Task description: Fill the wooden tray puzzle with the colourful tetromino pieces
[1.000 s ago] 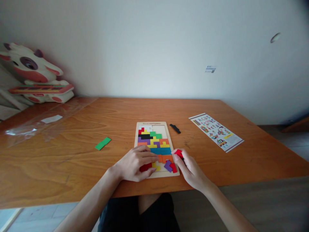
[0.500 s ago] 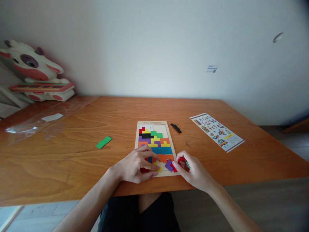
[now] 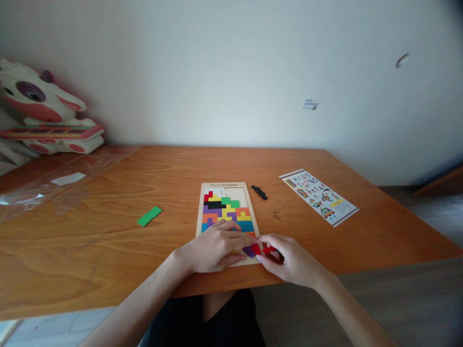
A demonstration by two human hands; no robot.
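A wooden puzzle board (image 3: 199, 212) filled with colored block pieces lies near the table's front edge. My left hand (image 3: 219, 246) rests over its lower part with fingers stretched out, the fingertips by a purple piece (image 3: 249, 251) and a red piece (image 3: 256, 248) at the lower right corner. The hand hides the pieces beneath. At the board's right rim, my right hand (image 3: 291, 260) is closed around another red puzzle piece (image 3: 268, 249); its thumb and index tips reach the corner pieces. White pieces (image 3: 213, 192) and a recess (image 3: 235, 194) show at the board's top.
A green piece (image 3: 149, 216) lies left of the board, and a black piece (image 3: 259, 193) to its right. A printed pattern sheet (image 3: 320, 197) is farther right. Clear plastic wrapping (image 3: 39, 193) and a cow-shaped toy keyboard (image 3: 50, 113) occupy the left side.
My left hand has slid right across the board toward the corner pieces. The purple and red pieces there sit straighter now. My right fingertips have closed in on the corner. The view has shifted slightly.
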